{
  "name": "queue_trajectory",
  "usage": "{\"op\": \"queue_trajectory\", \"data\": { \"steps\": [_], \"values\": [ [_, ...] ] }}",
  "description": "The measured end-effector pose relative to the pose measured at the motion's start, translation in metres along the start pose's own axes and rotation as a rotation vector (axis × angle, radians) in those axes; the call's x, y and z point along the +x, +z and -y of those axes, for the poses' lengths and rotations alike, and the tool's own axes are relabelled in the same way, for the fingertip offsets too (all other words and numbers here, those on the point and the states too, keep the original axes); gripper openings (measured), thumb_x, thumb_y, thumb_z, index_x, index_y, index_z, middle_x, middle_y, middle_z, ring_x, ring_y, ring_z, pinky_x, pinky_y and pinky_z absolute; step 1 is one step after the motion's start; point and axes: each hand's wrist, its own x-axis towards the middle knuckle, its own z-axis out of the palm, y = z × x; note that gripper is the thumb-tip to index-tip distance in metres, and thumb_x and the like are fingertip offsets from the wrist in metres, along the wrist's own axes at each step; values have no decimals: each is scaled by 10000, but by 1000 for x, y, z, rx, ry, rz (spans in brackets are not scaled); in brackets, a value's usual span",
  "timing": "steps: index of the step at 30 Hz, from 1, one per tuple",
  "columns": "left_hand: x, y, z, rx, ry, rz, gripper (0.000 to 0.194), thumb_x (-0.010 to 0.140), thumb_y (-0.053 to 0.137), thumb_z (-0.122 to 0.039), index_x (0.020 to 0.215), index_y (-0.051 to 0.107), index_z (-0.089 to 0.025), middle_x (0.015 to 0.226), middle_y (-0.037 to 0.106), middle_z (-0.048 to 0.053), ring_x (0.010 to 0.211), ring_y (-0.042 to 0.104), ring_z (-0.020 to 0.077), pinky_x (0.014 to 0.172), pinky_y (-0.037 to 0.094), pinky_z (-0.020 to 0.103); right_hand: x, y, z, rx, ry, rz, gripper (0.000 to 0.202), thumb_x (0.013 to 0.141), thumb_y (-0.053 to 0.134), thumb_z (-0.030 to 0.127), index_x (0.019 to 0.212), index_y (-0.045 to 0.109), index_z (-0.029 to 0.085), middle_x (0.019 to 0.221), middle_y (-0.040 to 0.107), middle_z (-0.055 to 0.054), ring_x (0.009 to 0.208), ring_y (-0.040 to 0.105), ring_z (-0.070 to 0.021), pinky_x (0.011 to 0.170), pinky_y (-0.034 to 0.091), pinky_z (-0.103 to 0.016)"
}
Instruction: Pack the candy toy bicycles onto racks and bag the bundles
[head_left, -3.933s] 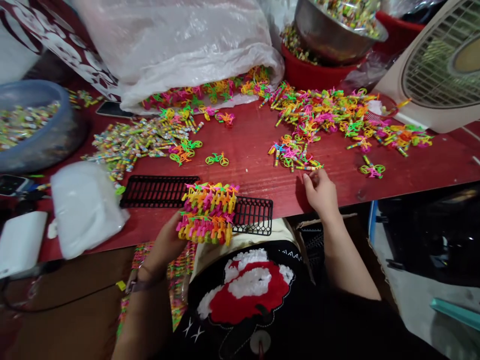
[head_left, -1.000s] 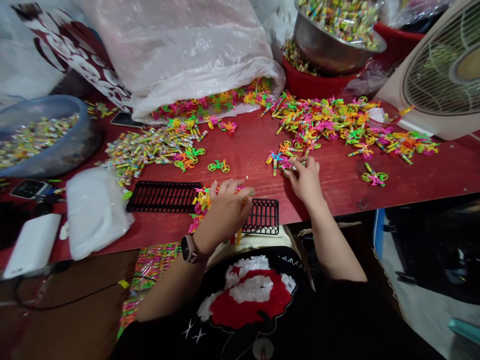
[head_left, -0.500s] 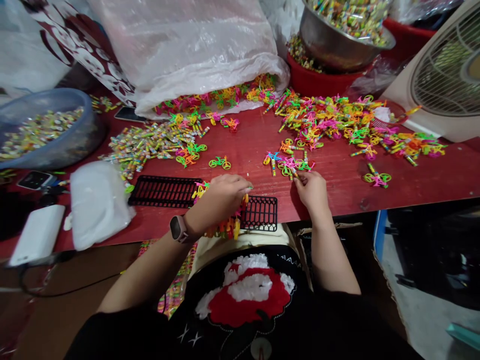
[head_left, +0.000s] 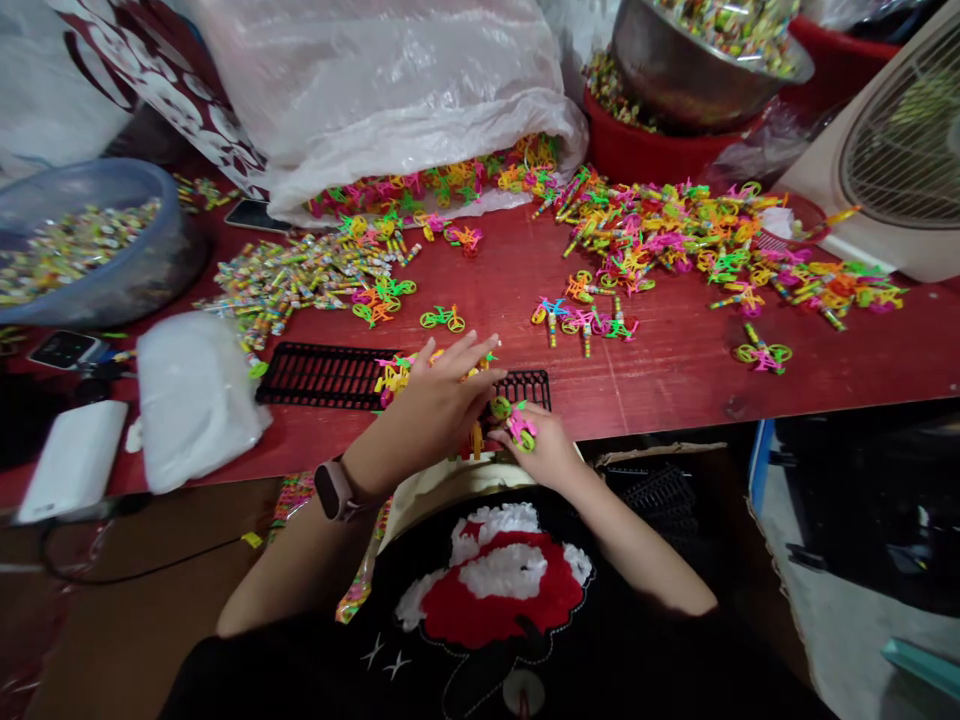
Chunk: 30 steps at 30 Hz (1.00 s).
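Observation:
A black slotted plastic rack (head_left: 322, 376) lies along the table's front edge, its middle filled with colourful toy bicycles (head_left: 391, 376). Over that filled part is my left hand (head_left: 439, 400), palm down with fingers spread, wearing a watch; it hides much of the row. At the rack's right part, my right hand (head_left: 553, 452) grips a pink toy bicycle with green wheels (head_left: 517, 424). My right fingertips are partly hidden close by the left hand. A single green toy bicycle (head_left: 443, 318) lies just beyond the rack.
Small patterned candy-like tubes (head_left: 300, 275) form a heap at left. Bicycles with tubes pile up (head_left: 660, 235) at right, near a fan (head_left: 907, 150). Behind are a white plastic bag (head_left: 390, 90), a blue basin (head_left: 172, 220) and a metal bowl (head_left: 667, 75).
My right hand has come left from the small group of bicycles to the rack, bringing a pink and green toy bicycle. The left hand's fingers have spread out.

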Motion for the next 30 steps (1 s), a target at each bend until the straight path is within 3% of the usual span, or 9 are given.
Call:
{"op": "queue_trajectory", "data": {
  "steps": [3, 7, 12, 17, 23, 30],
  "values": [
    [-4, 3, 4, -9, -6, 2, 278, 1054, 466, -259, 1177, 713, -232, 1664, 438, 100, 1546, 401, 368, 1209, 330, 686, 3, 7, -4, -132, -63, 37, 135, 950, 645, 185, 822, 685, 197, 877, 677, -63, 868, 656, -206, 815, 528, -317],
    [-5, 9, 15, -48, 26, -36, 278, 1048, 465, -256, 1169, 714, -233, 1656, 452, 97, 1540, 413, 358, 1211, 344, 648, 6, 8, -5, -206, -155, 60, 128, 939, 608, 138, 848, 676, 195, 894, 676, -75, 896, 634, -228, 834, 519, -343],
    [-7, 14, 22, -85, 24, -80, 308, 1034, 472, -219, 1240, 700, -241, 1624, 500, 81, 1485, 477, 340, 1211, 346, 627, 8, 12, -3, -127, -99, 10, 124, 933, 655, 164, 818, 687, 196, 813, 668, -49, 828, 640, -215, 804, 527, -336],
    [-8, 15, 24, -96, 13, -93, 302, 1030, 477, -210, 1208, 719, -247, 1575, 555, 85, 1423, 526, 322, 1215, 338, 620, 13, 13, -1, -175, -61, 2, 98, 886, 676, 109, 864, 717, 195, 960, 692, -85, 1021, 662, -244, 943, 540, -374],
    [-8, 14, 25, -92, 18, -86, 302, 1039, 445, -211, 1194, 703, -225, 1521, 595, 103, 1387, 547, 313, 1209, 342, 599, 17, 14, 7, -474, -82, 180, 173, 821, 636, 26, 873, 713, 173, 951, 686, -109, 972, 635, -269, 942, 544, -408],
    [-8, 14, 24, -88, 20, -95, 294, 1045, 431, -216, 1189, 687, -227, 1512, 602, 97, 1377, 555, 302, 1193, 368, 576, 20, 17, 22, -670, -50, 268, 161, 815, 659, 30, 906, 708, 154, 1013, 680, -135, 1026, 627, -277, 951, 552, -393]
  ]
}}
